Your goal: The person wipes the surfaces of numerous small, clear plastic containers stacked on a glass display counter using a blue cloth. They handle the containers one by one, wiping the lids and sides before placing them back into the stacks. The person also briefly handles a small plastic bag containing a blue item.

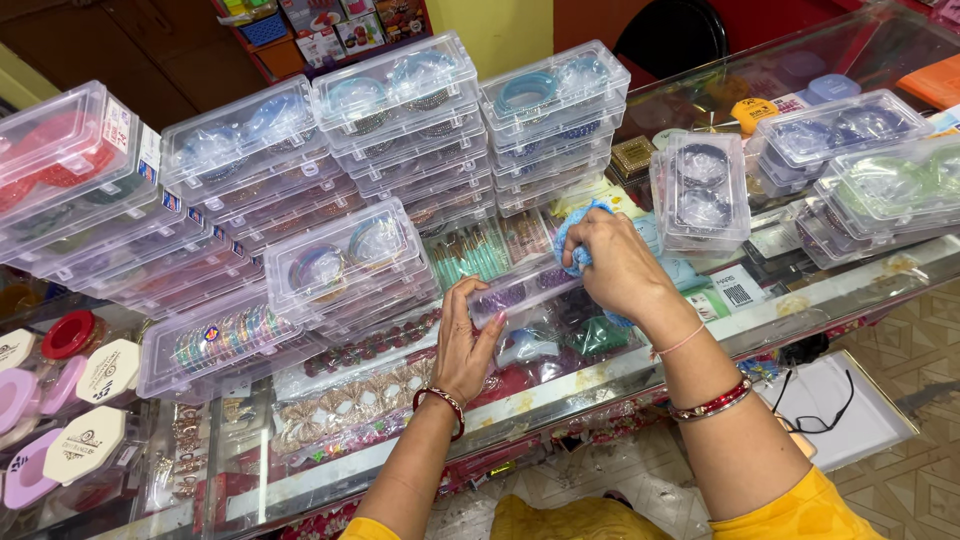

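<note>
Hands meet at the centre of the glass worktop (850, 285): the left hand (466, 345) clamps the near end of a clear plastic box (522, 293), while the right hand (615, 262) presses a blue cloth (574, 243) on its far end, toward one o'clock. Stacked boxes (400, 100) stand at twelve o'clock. I think a steady left grip and short wiping strokes suit best; the box's contents are unclear.
</note>
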